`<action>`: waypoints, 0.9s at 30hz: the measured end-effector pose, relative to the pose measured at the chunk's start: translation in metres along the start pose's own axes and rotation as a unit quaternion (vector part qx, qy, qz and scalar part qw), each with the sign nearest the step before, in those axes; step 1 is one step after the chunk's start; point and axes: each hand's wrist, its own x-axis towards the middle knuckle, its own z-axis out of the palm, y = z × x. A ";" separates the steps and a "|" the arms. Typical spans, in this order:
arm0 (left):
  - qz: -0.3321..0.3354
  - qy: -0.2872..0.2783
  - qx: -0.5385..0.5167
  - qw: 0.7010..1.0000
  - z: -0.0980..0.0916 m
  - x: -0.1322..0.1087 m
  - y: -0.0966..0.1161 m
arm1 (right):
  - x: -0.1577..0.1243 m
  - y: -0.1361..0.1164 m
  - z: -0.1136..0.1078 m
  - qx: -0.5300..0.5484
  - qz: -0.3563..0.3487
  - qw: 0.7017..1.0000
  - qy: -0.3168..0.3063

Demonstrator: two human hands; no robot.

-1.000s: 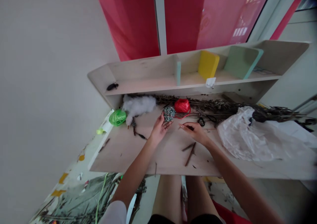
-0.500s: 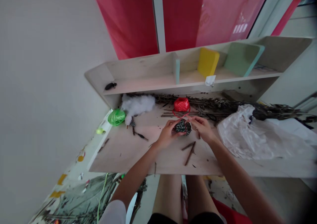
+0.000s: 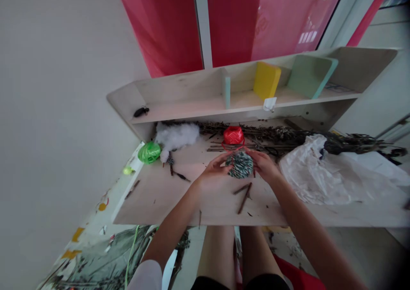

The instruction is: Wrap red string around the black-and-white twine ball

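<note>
Left hand and right hand grasped a mottled ball near red twine, apparently positioning it, the next move seemingly calling for steadiness.

Upper garment: one whitish sleeve is visible on the left arm, short, plain, its curved hem sitting near the elbow. Lower garment: black shorts (only the hems enter the view). Forearms, left hand, right hand and thighs are bare.
</note>
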 end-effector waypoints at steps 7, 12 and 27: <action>0.020 0.227 -0.108 0.968 -0.024 0.008 0.012 | -0.012 -0.007 0.009 -0.145 -0.010 0.985 -0.096; 0.055 0.332 0.077 0.939 -0.023 0.015 0.002 | -0.018 -0.011 0.019 -0.225 -0.090 0.954 -0.175; 0.143 -0.025 0.437 0.888 -0.013 0.002 -0.016 | -0.014 -0.019 0.012 -0.023 -0.088 0.996 0.001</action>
